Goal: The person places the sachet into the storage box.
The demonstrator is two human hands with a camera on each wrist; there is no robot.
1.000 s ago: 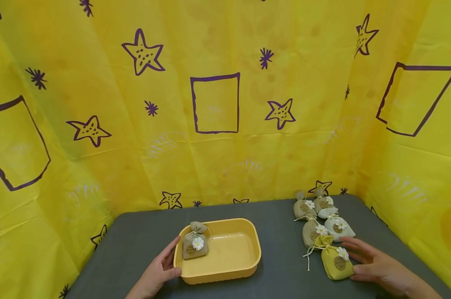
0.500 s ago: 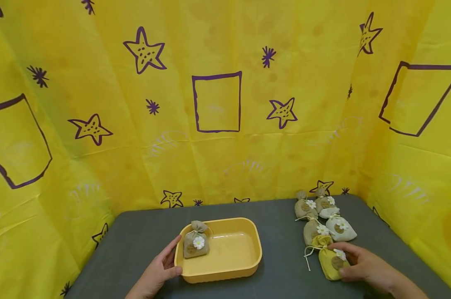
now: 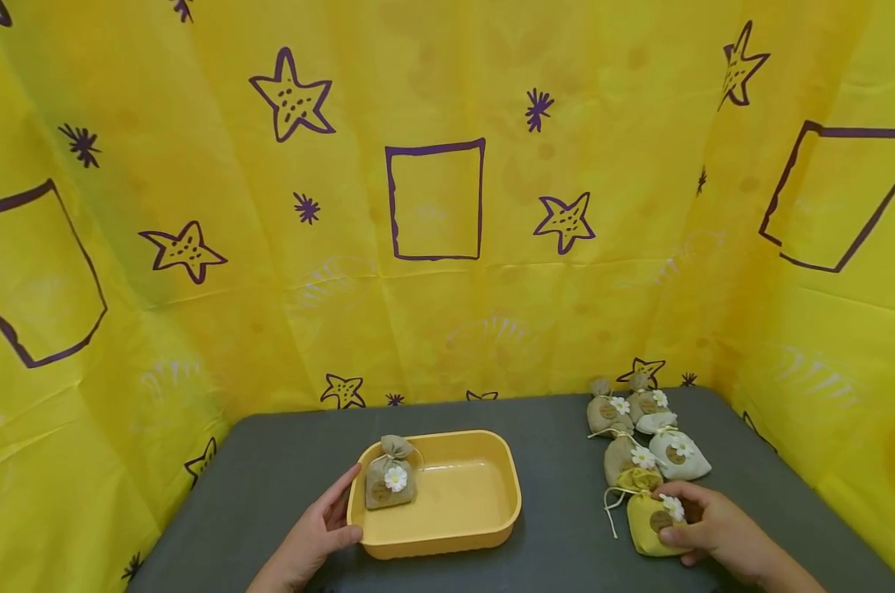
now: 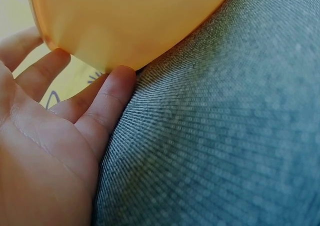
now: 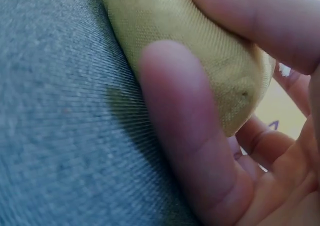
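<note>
My left hand (image 3: 317, 527) touches the left end of a yellow-orange plastic tray (image 3: 514, 498); its thumb lies at the front corner and its fingertips rest against the outer wall (image 4: 125, 20). Inside the tray's left side sits a tan sachet (image 3: 379, 487) with a white flower. On the right, my right hand (image 3: 721, 531) grips a yellow sachet (image 3: 641, 520) by its right side, thumb over the front near the round label. The right wrist view shows the yellow cloth (image 5: 155, 15) between thumb and fingers, close over the grey surface.
Behind the yellow sachet lie tan sachets (image 3: 616, 455) and a whitish sachet (image 3: 687, 463), close together, with more tan ones (image 3: 603, 414) toward the back. A dark grey table (image 3: 291, 461) carries everything. Yellow printed cloth (image 3: 432, 329) walls off the back and sides.
My right hand has moved left and closed round the yellow sachet, which has shifted slightly left. The left hand stays at the tray. The head view has turned slightly.
</note>
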